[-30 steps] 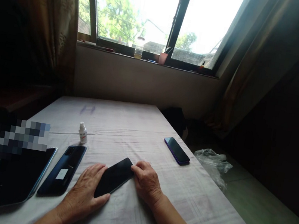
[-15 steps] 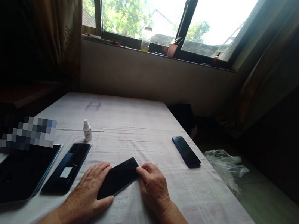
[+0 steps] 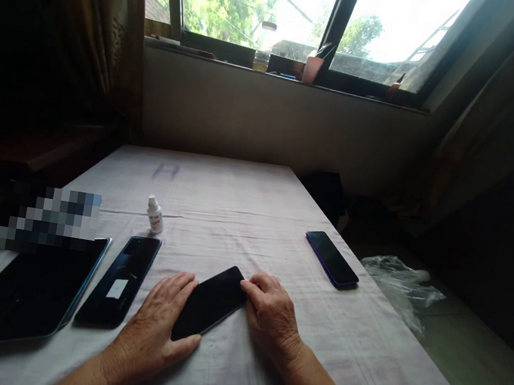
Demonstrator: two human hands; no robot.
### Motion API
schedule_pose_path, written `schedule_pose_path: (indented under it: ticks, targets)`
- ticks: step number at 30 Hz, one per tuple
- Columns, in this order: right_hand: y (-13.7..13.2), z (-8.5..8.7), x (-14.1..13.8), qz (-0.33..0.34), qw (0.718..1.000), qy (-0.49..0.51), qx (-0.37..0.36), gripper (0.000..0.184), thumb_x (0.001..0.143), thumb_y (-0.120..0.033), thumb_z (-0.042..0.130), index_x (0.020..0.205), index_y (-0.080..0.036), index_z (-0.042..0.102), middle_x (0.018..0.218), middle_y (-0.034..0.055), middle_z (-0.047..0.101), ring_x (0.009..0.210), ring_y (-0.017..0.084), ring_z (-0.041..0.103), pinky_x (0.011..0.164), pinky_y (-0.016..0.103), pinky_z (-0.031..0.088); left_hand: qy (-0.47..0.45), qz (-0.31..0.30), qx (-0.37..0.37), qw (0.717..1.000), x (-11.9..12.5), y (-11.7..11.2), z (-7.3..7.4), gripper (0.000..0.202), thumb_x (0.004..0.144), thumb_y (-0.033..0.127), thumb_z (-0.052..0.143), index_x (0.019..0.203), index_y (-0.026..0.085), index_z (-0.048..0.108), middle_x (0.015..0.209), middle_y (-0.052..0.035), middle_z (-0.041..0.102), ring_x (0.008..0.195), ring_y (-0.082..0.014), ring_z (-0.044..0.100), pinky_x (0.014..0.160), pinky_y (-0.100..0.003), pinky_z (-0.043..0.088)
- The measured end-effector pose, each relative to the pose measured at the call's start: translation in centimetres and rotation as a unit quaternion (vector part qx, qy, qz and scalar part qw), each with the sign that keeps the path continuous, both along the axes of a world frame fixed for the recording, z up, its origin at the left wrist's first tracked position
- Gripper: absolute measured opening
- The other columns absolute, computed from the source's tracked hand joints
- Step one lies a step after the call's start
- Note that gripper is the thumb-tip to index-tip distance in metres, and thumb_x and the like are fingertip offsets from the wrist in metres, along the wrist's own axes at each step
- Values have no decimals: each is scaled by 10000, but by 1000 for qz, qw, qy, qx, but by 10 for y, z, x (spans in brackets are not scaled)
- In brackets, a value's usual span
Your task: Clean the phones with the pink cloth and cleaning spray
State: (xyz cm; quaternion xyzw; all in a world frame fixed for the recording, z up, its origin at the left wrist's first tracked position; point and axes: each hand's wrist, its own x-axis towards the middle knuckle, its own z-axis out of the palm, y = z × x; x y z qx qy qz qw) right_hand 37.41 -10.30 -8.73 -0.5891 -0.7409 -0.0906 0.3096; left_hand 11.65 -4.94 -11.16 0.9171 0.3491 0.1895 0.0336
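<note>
A black phone lies screen up and slanted on the cloth-covered table, between my two hands. My left hand rests along its left side, fingers against the long edge and thumb at its near corner. My right hand has its fingers curled against the phone's far right edge. Both hands grip the phone, which stays flat on the cloth.
Left of my hands lie a dark blue phone face down with a white sticker, and a dark tablet. A small white bottle stands behind them. A purple-edged phone lies near the right table edge, with a plastic bag on the floor beyond.
The view has shifted a little, showing less of the window. Both hands stay on the black phone in much the same hold.
</note>
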Motion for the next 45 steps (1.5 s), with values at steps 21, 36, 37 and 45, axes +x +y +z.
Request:
schedule_pose_path:
  ticks: [21,36,37,45]
  targets:
    - [8,4,8,-4,962,251,-112,168,932,-289,576,962,-238,733,946,51,702,836,187,687,769,295,568,-16,-6,-39,999,-14,-1,5,858,758,331,723,1520,224,342,1589,-138,427,1460,-362,398,1172,-543,385]
    - [4,-1,11,5,999,-13,-32,278,981,-102,476,1152,-195,675,971,83,708,863,182,689,764,259,566,-18,1,-23,1000,-10,-5,0,868,760,360,698,1530,240,317,1604,-123,407,1459,-371,397,1191,-549,352]
    - [3,-1,10,3,999,-14,-40,282,966,-93,481,1136,-199,679,974,83,703,862,184,688,757,261,568,-19,3,-25,1000,-10,-5,0,870,758,360,698,1531,241,318,1606,-122,405,1460,-371,395,1195,-547,345]
    - [-2,-1,5,24,999,-29,-27,321,924,-71,486,1149,-189,682,968,94,692,854,195,680,740,276,574,-20,4,-39,999,-10,-6,-2,881,738,351,712,1525,241,331,1606,-125,404,1468,-375,379,1203,-548,327]
